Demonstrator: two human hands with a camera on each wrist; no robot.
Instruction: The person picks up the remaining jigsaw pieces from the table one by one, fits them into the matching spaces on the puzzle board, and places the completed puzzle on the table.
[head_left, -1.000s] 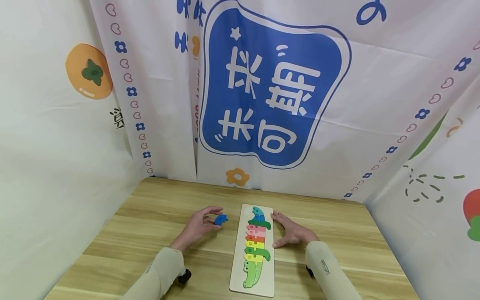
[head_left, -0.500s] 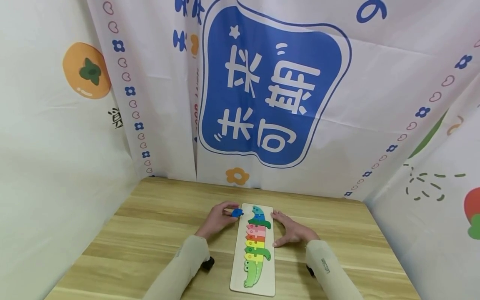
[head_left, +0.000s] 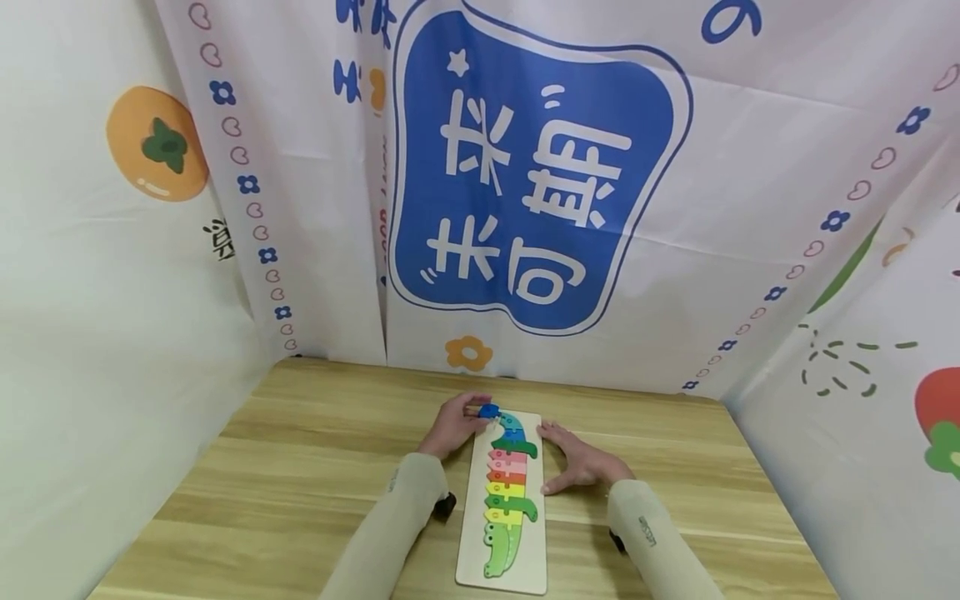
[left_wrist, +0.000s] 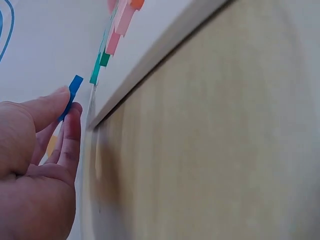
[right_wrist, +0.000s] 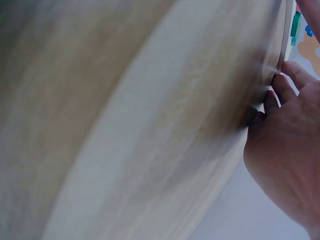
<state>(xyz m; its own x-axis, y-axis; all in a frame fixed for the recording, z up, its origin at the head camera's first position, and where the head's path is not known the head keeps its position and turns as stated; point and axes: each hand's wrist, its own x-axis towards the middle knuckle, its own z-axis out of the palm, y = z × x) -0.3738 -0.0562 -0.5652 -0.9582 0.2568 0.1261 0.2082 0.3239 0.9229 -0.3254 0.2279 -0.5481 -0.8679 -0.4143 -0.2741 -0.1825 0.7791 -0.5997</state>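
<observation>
A pale wooden puzzle board [head_left: 472, 550] lies on the table, bearing a crocodile puzzle [head_left: 510, 479] of coloured pieces, with a light green head at the near end and a teal piece at the far end. My left hand [head_left: 453, 427] pinches a small blue puzzle piece [left_wrist: 74, 92] between thumb and fingers, just above the board's far left corner. In the left wrist view the piece is apart from the pieces on the board. My right hand [head_left: 585, 460] rests at the board's right edge, thumb and fingers spread and touching it.
The wood-grain table [head_left: 300, 450] extends to both sides of the board. Behind it hangs a white printed cloth [head_left: 645, 350] with a large blue sign, and similar cloths stand at left and right.
My left hand has carried the blue puzzle piece right and away from me, from beside the board to over its far left corner. My right hand stays at the board's right edge.
</observation>
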